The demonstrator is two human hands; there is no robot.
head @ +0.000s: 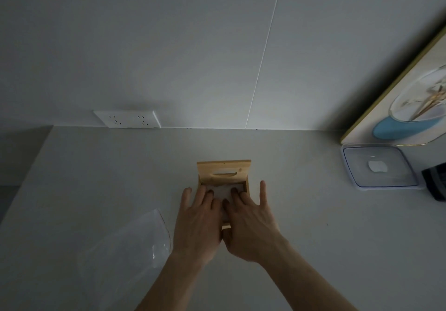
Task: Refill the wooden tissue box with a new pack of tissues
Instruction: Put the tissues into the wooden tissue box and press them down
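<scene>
A wooden tissue box (247, 188) sits on the white counter, its slotted lid (224, 172) standing upright at the far end. White tissues (223, 191) lie inside the box. My left hand (198, 223) and my right hand (251, 223) rest flat on top of the tissues, fingers spread and pressing down; they cover most of the box. An empty clear plastic wrapper (128, 245) lies on the counter to the left of my left forearm.
A white double wall socket (128, 118) sits at the back left. At the right stand a clear lidded plastic container (379, 166), a dark object (435, 182) at the frame edge, and a framed picture (410, 98) leaning against the wall.
</scene>
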